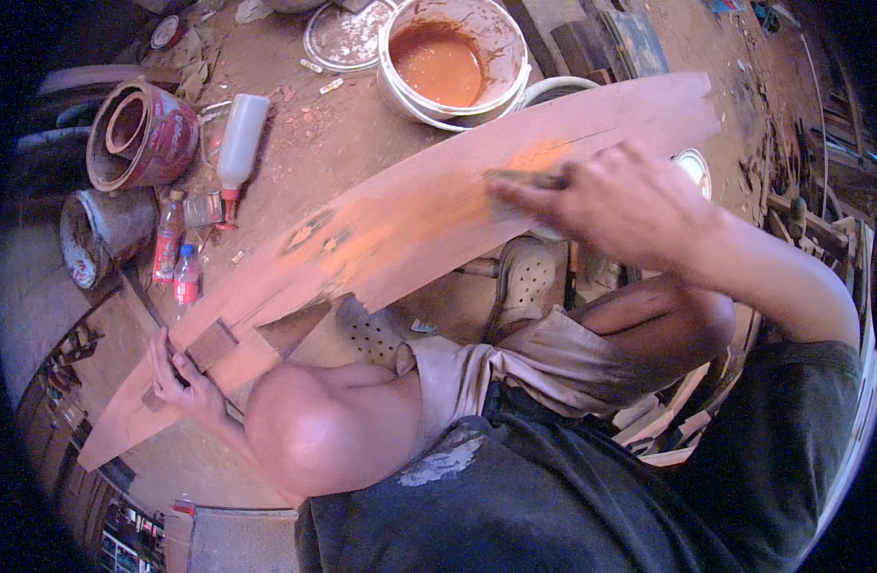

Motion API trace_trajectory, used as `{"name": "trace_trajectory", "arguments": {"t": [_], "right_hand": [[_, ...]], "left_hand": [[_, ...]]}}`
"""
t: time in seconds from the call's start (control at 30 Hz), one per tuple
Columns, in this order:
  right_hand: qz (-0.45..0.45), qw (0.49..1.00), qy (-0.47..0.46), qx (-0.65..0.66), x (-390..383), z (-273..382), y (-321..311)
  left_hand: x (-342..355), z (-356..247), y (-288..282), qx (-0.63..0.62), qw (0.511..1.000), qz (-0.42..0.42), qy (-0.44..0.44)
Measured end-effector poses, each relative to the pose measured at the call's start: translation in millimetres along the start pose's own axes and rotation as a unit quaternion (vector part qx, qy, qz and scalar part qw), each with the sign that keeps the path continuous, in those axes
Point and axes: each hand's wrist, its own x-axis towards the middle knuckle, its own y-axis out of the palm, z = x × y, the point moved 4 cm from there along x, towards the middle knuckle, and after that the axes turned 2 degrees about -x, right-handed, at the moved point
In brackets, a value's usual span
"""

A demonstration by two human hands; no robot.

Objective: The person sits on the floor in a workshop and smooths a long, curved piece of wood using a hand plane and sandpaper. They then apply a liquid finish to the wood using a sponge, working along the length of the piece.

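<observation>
A long, curved wooden board (410, 205), pale pink-brown, lies slantwise before my bent knees. Orange-yellow filler is smeared along its middle, around dark holes and cracks. Toward the board's right part, my right hand (620, 201) is closed on a thin dark flat piece (526, 181), pressed to the surface at the edge of the orange patch. Blur and my fingers hide what kind of tool it is. Near the narrow left end, my left hand (185, 387) holds the board, its fingers reaching across to the far edge beside a dark rectangular patch (212, 344).
Beyond the board stands a white bucket (448, 67) with orange-brown liquid. At left are a red paint can (147, 134), a grey pail (104, 234), a white squeeze bottle (243, 143) and two small bottles, one blue-capped (186, 272). Timber pieces (667, 401) lie at right.
</observation>
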Motion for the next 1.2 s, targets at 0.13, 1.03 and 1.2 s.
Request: {"name": "trace_trajectory", "arguments": {"t": [0.13,1.03,1.2], "right_hand": [[0.038,0.998,0.056,-0.004,-32.8,-70.2,26.3],[-0.220,0.856,0.283,0.372,-18.8,49.4,30.5],[-0.272,0.835,0.308,0.365,-15.2,47.5,70.5]], "left_hand": [[-6.5,13.3,2.6,0.003,0.999,-0.029,-0.017],[3.3,-21.9,-4.6,0.042,0.997,-0.055,-0.029],[8.4,-22.1,0.8,0.013,0.998,-0.050,-0.027]]}}
